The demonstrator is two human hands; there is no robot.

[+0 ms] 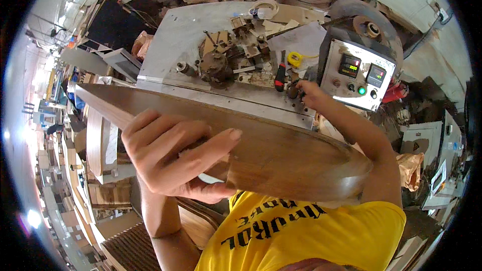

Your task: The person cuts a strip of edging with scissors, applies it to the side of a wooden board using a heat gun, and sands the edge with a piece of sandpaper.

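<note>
The white table lies beyond the wooden board, which slants across the front of it, between the table and the yellow shirt. That nearness to the body probably helps bear the board's weight, since one hand alone has hold of it. The control box faces the person from the table's right end, presumably so its displays and knobs can be read and reached from here. The left hand is clamped on the board, fingers bent over the near face and thumb below, likely to steady it left of its middle (the index finger lies rather straight). The right hand is at a small dark knob at the table's front edge, its arm passing around the board's rounded end, perhaps because the board blocks the straight way. The screwdriver and yellow tape measure lie just beyond, seemingly kept within reach.

The board hides much of the table's front and its own underside; whether it rests on anything cannot be told. The metal parts blur into one greasy heap. The right fingertips are too small and dark to show whether they grasp the knob.
</note>
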